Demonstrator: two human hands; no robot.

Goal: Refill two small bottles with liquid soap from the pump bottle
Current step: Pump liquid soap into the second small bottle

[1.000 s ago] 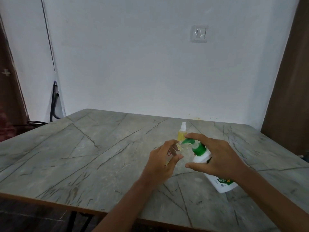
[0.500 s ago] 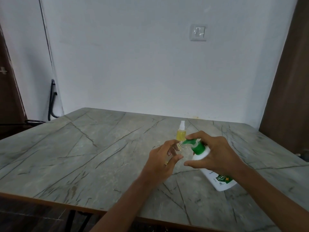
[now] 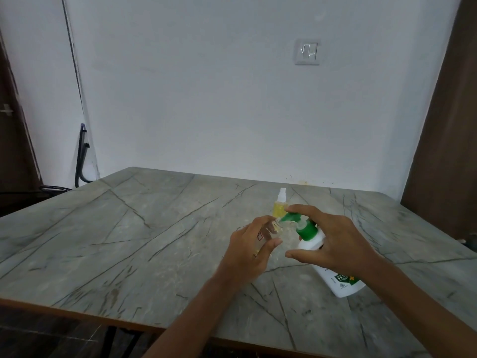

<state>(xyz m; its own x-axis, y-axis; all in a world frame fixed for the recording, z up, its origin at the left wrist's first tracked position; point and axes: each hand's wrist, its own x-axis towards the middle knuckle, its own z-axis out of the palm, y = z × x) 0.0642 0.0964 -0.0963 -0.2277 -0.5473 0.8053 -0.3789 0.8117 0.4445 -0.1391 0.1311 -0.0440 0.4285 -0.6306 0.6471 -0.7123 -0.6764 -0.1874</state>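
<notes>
On a grey stone-patterned bench point(image 3: 129, 241), the right hand point(image 3: 335, 239) grips a tilted white pump bottle point(image 3: 311, 241), forefinger atop its green pump, spout at the mouth of a small clear bottle point(image 3: 269, 229) clasped in the left hand point(image 3: 247, 250); a yellow-filled bottle point(image 3: 279, 208) stands behind.

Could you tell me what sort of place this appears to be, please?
Probably a plain room in a home or small office: a marble-patterned table stands before a bare white wall, with a light switch on it and a dark wood panel at the right.
</notes>
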